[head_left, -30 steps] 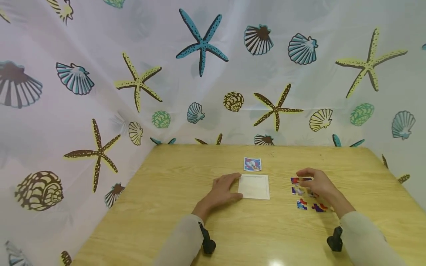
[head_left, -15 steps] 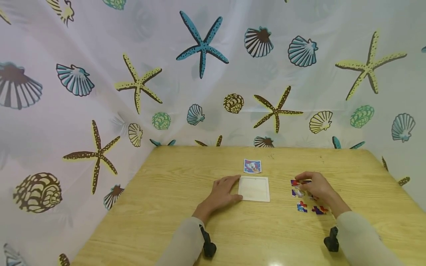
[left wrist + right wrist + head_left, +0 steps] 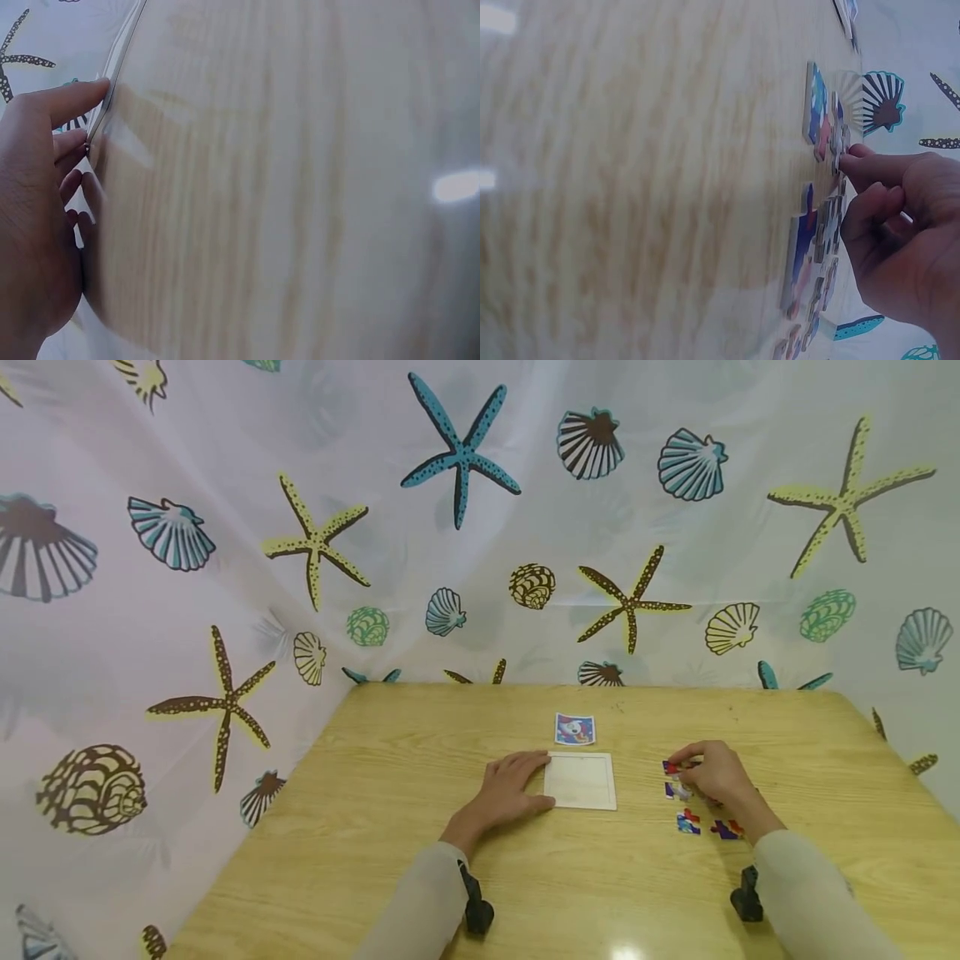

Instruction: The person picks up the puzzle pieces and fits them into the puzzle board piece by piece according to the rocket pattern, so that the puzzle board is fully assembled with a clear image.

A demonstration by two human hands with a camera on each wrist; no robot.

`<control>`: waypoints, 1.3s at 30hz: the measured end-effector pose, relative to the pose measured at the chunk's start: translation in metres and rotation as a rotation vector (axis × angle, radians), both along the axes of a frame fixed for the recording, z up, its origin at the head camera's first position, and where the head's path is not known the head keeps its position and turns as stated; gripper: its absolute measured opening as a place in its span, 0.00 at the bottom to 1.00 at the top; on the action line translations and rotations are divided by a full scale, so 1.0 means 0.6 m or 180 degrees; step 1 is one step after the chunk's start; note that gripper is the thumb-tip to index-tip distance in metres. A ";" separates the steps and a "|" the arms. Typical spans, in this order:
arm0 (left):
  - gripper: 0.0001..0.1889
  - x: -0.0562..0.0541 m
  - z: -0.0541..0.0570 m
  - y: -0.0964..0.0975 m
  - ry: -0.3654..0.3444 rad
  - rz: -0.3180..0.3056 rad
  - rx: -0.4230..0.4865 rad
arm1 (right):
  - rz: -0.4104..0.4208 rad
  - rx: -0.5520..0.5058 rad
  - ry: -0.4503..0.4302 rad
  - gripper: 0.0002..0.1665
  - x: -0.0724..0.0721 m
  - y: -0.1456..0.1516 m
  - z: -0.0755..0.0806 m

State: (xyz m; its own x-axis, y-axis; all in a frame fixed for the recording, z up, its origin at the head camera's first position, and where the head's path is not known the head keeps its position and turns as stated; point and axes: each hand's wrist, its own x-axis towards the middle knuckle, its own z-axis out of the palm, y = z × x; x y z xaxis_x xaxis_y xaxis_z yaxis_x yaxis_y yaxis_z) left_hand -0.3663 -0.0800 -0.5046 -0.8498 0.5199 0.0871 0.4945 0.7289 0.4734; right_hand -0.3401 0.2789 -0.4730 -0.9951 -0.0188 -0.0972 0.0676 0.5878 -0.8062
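Right hand [image 3: 718, 775] lower, at several puzzle pieces [image 3: 687, 822]; left hand [image 3: 506, 790] touches one frame [image 3: 611, 781].

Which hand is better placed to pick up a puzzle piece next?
Right, I'd say: the right hand is already at the puzzle pieces, while the left hand touches the far side of the white frame, away from them.

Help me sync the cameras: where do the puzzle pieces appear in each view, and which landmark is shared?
Head: the puzzle pieces lie right of centre, some partly hidden by the right hand.
Left wrist: not in it.
Right wrist: puzzle pieces run down right of centre.
Shared landmark: the shell-and-starfish cloth.
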 end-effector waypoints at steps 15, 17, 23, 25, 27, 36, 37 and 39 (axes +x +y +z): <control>0.42 -0.005 0.005 0.001 -0.0154 0.0024 -0.0019 | 0.0028 0.0195 0.0219 0.13 0.001 0.002 -0.003; 0.43 -0.004 0.005 0.001 -0.0165 0.0034 -0.0006 | 0.0039 0.0177 0.0251 0.12 0.002 0.000 -0.002; 0.43 -0.003 0.006 -0.001 -0.0195 0.0046 0.0039 | 0.0088 0.0152 0.0362 0.13 -0.001 -0.014 0.001; 0.43 -0.004 0.006 -0.001 -0.0206 0.0038 0.0042 | 0.0083 0.0201 0.0429 0.13 -0.002 -0.021 0.002; 0.43 -0.004 0.005 -0.001 -0.0216 0.0032 0.0051 | 0.0071 0.0188 0.0447 0.13 -0.003 -0.028 0.004; 0.44 -0.007 0.003 -0.002 -0.0191 0.0033 0.0077 | 0.0084 0.0160 0.0439 0.13 -0.010 -0.058 0.012; 0.44 -0.007 0.002 -0.002 -0.0186 0.0030 0.0083 | 0.0099 0.0190 0.0475 0.12 -0.011 -0.061 0.012; 0.44 -0.007 0.001 -0.002 -0.0181 0.0021 0.0092 | 0.0135 0.0211 0.0538 0.12 -0.012 -0.068 0.014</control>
